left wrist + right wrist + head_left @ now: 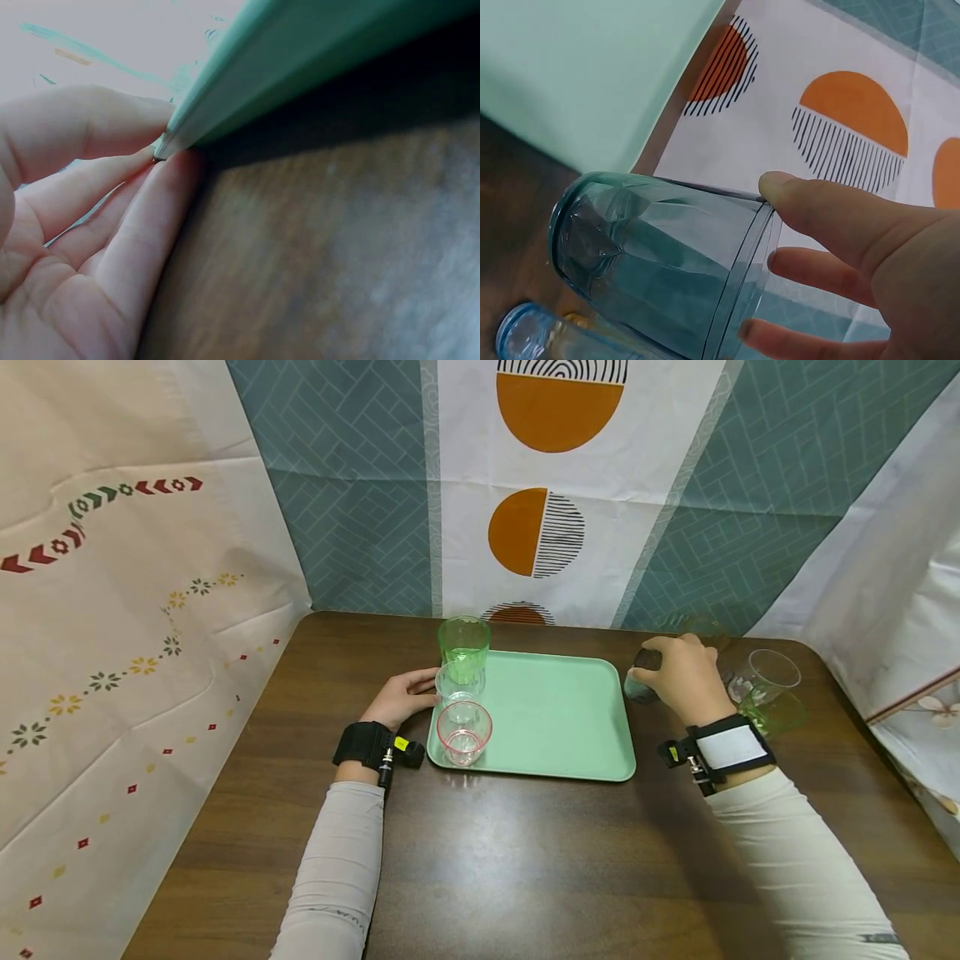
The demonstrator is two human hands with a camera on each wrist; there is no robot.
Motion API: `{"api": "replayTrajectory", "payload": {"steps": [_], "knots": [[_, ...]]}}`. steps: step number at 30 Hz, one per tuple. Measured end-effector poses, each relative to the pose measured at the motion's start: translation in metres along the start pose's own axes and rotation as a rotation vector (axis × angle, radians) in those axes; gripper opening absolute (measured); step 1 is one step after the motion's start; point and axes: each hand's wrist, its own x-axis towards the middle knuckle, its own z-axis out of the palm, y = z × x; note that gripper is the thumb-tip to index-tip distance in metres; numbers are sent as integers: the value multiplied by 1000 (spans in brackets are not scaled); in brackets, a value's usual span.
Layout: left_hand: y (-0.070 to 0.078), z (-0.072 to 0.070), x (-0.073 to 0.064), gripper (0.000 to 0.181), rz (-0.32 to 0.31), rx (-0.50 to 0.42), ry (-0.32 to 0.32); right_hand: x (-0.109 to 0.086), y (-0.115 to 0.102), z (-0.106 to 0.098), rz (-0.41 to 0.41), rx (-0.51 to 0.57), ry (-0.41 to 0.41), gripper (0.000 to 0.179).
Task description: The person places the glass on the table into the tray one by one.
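Note:
My left hand [407, 700] pinches the left rim of a pale green tray [555, 718]; in the left wrist view its thumb lies over the tray edge [225, 82] and fingers under it. Along the tray's left side stand a green glass [463, 647], a clear glass [459, 687] and a pink-rimmed glass [464, 735]. Just beyond the tray's right edge, my right hand [684, 677] grips a bluish faceted glass [652, 255] by its rim, thumb on one side and fingers on the other. The hand partly covers this glass in the head view.
To the right of my right hand are a clear glass [776, 668], a green glass [772, 712] and a faint amber glass [703, 627] partly behind the hand. The brown wooden table [495, 868] ends at a patterned cloth [360, 510] at the back.

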Motion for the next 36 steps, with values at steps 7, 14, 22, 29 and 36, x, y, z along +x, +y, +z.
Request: {"api": "replayTrajectory", "payload": {"steps": [7,14,22,29,36], "knots": [[-1,-1,1,57,8,3,-2,9,-10,4,-10,4,-7,51],[-1,-1,0,55,0,2,12,20,-20,9,-21,-11,-11,51],[-6,-2,4,56,9,22,14,30,-35,16,-26,1,-23,51],[-20,-5,13,55,12,31,20,38,-51,25,-51,3,-33,52],[-23,-6,14,55,22,24,18,42,-67,35,-49,9,-35,53]]}}
